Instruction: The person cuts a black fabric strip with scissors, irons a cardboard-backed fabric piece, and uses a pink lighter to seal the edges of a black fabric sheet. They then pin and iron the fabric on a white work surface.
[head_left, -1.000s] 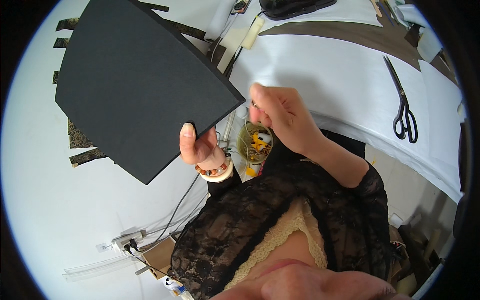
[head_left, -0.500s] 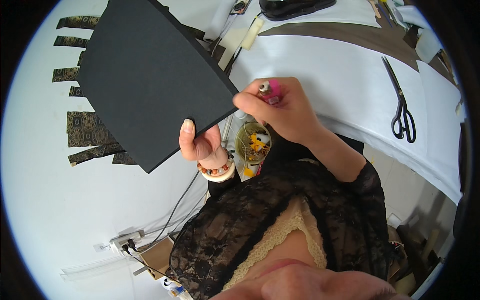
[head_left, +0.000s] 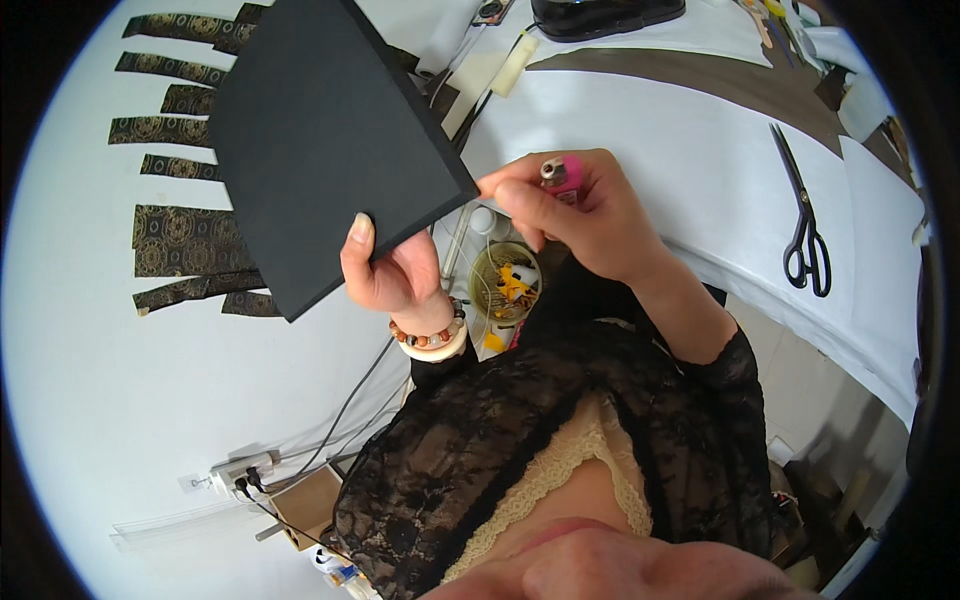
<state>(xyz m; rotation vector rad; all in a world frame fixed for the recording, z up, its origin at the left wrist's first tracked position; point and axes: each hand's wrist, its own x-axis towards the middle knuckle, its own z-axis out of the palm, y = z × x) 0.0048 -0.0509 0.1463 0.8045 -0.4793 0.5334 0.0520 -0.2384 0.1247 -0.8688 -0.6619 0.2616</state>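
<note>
A large flat black panel [head_left: 330, 140], thick like a box lid, is tilted up in front of me on the left. My left hand [head_left: 395, 270] grips its lower edge, thumb on the dark face and fingers out of sight underneath. By the panel's right corner is my right hand [head_left: 590, 210], curled around a pink lighter [head_left: 563, 175] with a metal top. The thumb and forefinger of that hand are pinched together at the corner. Whether they hold anything small there cannot be made out. No flame shows.
Black scissors [head_left: 805, 220] lie on the white-covered table [head_left: 660, 130] at right. Patterned dark strips [head_left: 160, 130] hang on the wall at left. Below my hands stands a bin [head_left: 505, 285] with scraps. A power strip [head_left: 240, 475] with cables is at lower left.
The panel has shifted and turned slightly, its left edge moving right and uncovering more of the wall strips. My right hand has moved a little right with the lighter.
</note>
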